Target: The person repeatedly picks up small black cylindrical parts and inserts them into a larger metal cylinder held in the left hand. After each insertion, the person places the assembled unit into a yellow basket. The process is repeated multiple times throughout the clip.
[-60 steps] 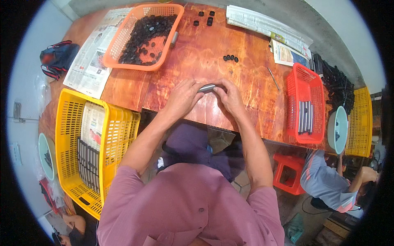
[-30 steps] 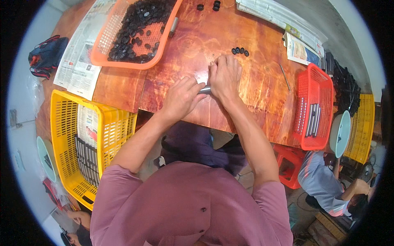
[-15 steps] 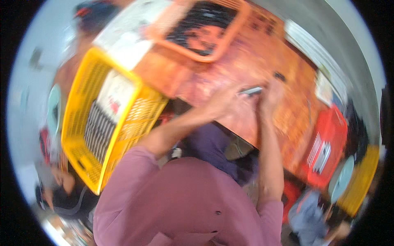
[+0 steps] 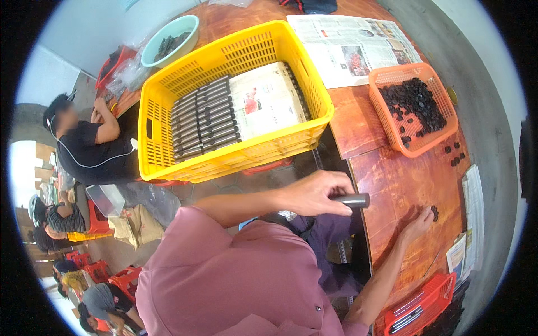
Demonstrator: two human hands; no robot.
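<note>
In my left hand (image 4: 322, 193) is a short dark grey metal tube (image 4: 358, 200), its free end pointing right over the table's near edge. The fingers curl round it. My right hand (image 4: 416, 225) reaches low over the wooden table (image 4: 386, 185), fingertips drawn together at a little group of small black caps (image 4: 435, 213). Further off, several more black caps (image 4: 455, 155) lie loose beside an orange basket (image 4: 445, 134), which holds a heap of the same caps. Left of my hands stands a yellow crate (image 4: 328, 112) with rows of dark-ended metal tubes (image 4: 204, 120) and a newspaper sheet.
Newspaper (image 4: 325, 50) covers the far table. A red basket (image 4: 445, 291) with a few silvery tubes sits near my right forearm. Folded papers (image 4: 473, 218) lie along the right edge. Beyond the crate are a pale green bowl (image 4: 193, 36) and a seated co-worker (image 4: 84, 140).
My hands have parted: the left has drawn back with the tube, while the right has gone to the small caps. My view has turned, bringing the yellow crate further in.
</note>
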